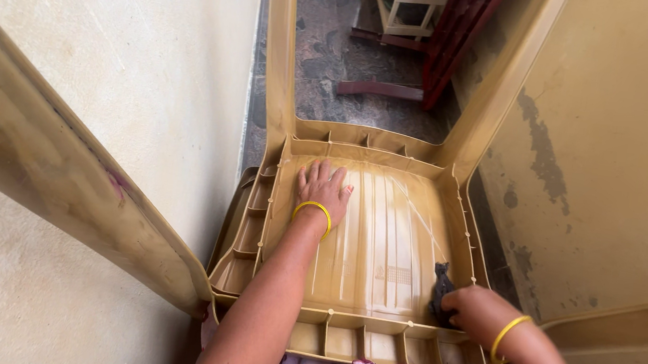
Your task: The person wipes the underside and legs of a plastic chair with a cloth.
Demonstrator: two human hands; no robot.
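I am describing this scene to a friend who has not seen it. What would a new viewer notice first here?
First comes the tan plastic chair, turned upside down so its ribbed underside fills the middle, with legs rising toward the camera. The left hand lies flat on that underside, a yellow bangle at the wrist. At lower right, the right hand presses a dark cloth near the rim.

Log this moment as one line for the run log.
left hand: flat on upturned chair underside | right hand: holds dark cloth at rim | legs point away
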